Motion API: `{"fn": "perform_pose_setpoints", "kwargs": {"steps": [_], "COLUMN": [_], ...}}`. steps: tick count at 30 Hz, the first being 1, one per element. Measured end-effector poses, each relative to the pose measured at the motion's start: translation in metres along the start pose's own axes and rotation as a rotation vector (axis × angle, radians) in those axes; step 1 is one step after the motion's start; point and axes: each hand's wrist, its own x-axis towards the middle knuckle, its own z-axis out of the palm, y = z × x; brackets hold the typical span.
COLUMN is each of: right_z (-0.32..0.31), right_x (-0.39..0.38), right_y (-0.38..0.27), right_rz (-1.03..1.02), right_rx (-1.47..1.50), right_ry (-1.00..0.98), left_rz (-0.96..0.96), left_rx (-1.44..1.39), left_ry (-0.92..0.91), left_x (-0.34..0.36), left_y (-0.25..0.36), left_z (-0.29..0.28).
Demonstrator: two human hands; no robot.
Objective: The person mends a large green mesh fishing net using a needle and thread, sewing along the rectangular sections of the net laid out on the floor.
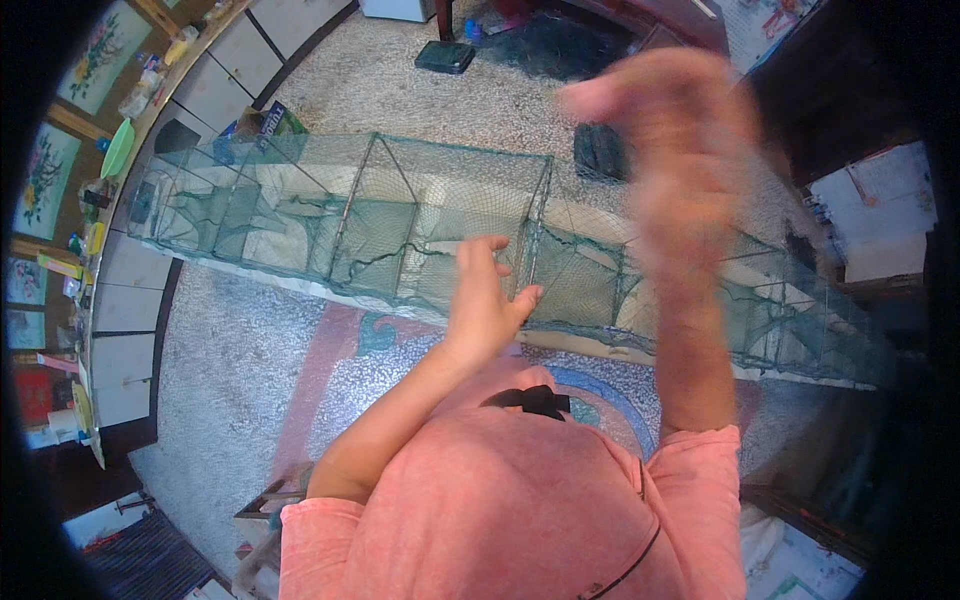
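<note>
A long fishing net trap (450, 210) of green mesh over square wire frames stretches across the view in front of me. My left hand (487, 295) is over its near side, close to one of the wire frames. The thumb stands apart from the lightly bent fingers, and nothing shows between them. Whether that hand touches the mesh I cannot tell. My right hand (680, 120) is raised above the trap on the right, smeared by motion. Its fingers are too blurred to show whether they hold anything.
A pale bench-like strip (590, 342) runs beneath the trap. White cabinets (125, 310) curve along the left, with a green dish (118, 150) and small items on top. On the speckled floor beyond lie a dark flat box (445, 57) and a dark mat (560, 45).
</note>
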Motion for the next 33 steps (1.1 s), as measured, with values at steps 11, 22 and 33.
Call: {"fn": "perform_pose_setpoints", "kwargs": {"steps": [11, 22, 33], "right_z": [-0.1, -0.061, -0.05], "right_x": [0.007, -0.086, -0.117], "right_y": [-0.097, 0.002, 0.021], "right_rz": [0.045, 0.391, 0.438], "right_rx": [0.12, -0.864, -0.847], "right_ry": [-0.015, -0.558, -0.567], "left_rz": [0.393, 0.276, 0.207], "left_rx": [0.003, 0.237, 0.285], "left_ry": [-0.089, -0.009, -0.005], "left_x": [0.009, -0.008, -0.007], "left_y": [0.007, 0.019, 0.01], "left_z": [0.003, -0.008, -0.01]}}
